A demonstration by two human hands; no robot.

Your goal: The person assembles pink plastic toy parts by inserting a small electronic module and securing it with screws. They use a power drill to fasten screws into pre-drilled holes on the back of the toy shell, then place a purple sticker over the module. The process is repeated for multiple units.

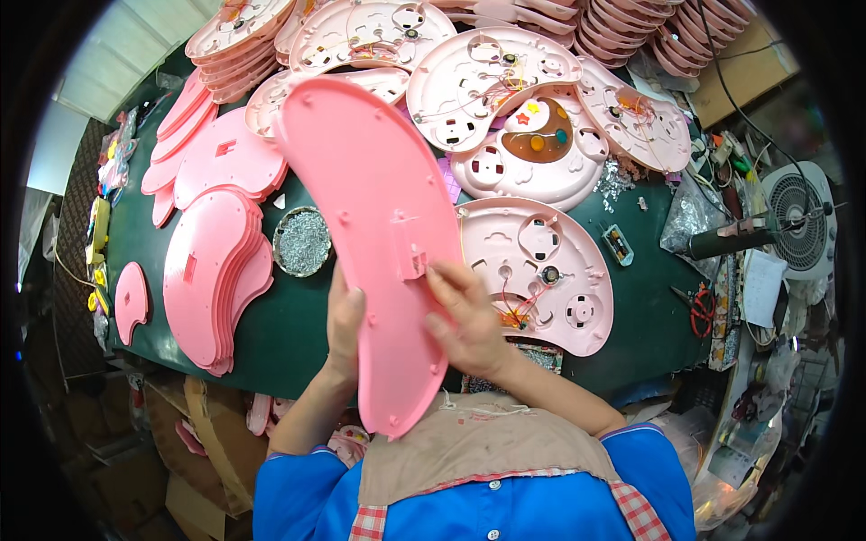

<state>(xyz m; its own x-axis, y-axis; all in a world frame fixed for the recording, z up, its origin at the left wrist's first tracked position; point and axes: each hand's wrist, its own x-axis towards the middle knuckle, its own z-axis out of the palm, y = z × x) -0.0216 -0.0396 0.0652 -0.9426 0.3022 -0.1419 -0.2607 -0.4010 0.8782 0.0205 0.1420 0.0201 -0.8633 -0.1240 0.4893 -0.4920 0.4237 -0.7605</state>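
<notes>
Over the dark green desk (pixel 293 329) I count one left hand (pixel 345 320), one right hand (pixel 469 325) and one pink, curved plastic panel (pixel 388 216) between them. At least five pale pink, wide plastic shells (pixel 577 311) lie open side up, and one brown-windowed shell (pixel 541 183) lies face up. The far right corner bears two nested pink stacks (pixel 622 32), layers uncountable. Near the left edge: one small, comma-shaped pink panel (pixel 131 302). Near the right edge: one pair of red-handled scissors (pixel 702 314).

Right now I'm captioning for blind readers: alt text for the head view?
A person's left hand grips a curved pink panel, right hand touching it, at a green table; stacked panels lie left, wired pale shells beyond and right.
</notes>
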